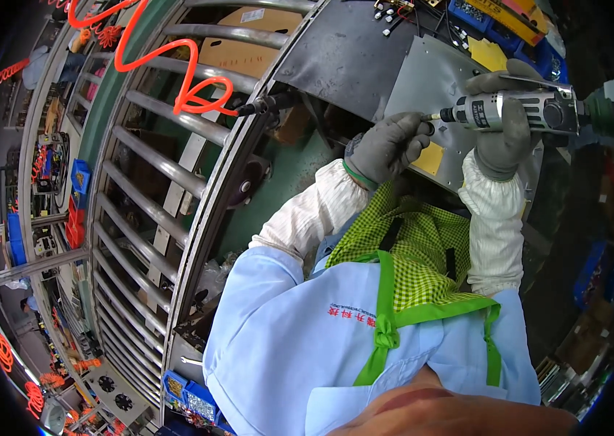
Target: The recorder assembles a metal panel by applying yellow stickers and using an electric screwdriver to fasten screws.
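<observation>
My right hand [512,142], in a grey glove, wraps round the silver and black body of a power screwdriver [486,111]. The tool lies sideways, its tip pointing left, with a metal lever along its upper side. My left hand [388,149], also gloved in grey, is closed at the screwdriver's tip, fingers pinched together. A small dark piece shows at those fingertips, too small to name. Beneath both hands is a grey metal sheet [423,80] with small holes. A yellow paper piece [429,158] lies by my left hand.
Blue bins of small parts [470,13] and cables with white connectors [392,16] are at the far side. To the left runs a roller conveyor [169,171], with a cardboard box [245,43] beyond its rollers. An orange coiled hose [191,73] hangs over it, ending in a dark tool [269,104].
</observation>
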The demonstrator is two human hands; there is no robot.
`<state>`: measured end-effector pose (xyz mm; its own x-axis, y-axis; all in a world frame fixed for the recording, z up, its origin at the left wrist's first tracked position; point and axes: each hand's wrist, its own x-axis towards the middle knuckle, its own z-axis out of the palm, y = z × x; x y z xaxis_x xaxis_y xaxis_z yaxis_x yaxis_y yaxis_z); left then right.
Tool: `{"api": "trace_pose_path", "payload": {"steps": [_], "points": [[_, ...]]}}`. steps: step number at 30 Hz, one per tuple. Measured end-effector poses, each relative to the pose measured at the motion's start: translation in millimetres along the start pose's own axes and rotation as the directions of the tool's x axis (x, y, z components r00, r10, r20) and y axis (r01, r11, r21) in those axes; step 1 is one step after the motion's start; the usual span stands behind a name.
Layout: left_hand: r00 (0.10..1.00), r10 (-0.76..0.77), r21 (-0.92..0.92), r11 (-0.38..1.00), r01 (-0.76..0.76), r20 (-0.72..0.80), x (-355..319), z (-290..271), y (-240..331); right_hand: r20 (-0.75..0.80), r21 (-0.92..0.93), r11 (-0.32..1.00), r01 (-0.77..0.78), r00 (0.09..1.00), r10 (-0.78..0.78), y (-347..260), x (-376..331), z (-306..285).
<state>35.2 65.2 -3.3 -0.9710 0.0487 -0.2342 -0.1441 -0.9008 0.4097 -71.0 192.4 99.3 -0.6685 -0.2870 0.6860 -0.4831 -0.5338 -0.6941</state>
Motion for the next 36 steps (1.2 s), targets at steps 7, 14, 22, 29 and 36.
{"api": "trace_pose_path", "payload": {"steps": [7,14,22,29,36], "points": [[0.988,-0.146,0.07,0.986,0.148,-0.042,-4,-13,3,0.032,0.158,0.984,-0.085,0.996,0.081,1,-8,-2],[0.987,0.051,0.867,0.473,-0.157,0.151,-6,-25,26,-0.013,0.122,0.968,-0.221,0.974,0.224,10,-25,0],[0.926,0.188,0.902,-0.352,-0.249,0.328,-11,-52,26,-0.005,-0.015,0.968,-0.252,0.968,0.251,44,-50,8],[0.917,0.171,0.884,-0.378,-0.276,0.36,-8,-64,22,0.017,-0.076,0.966,-0.248,0.968,0.25,47,-56,9],[0.909,0.18,0.908,-0.266,-0.323,0.376,-12,-68,23,0.059,-0.022,0.951,-0.308,0.949,0.309,41,-69,13]]}}
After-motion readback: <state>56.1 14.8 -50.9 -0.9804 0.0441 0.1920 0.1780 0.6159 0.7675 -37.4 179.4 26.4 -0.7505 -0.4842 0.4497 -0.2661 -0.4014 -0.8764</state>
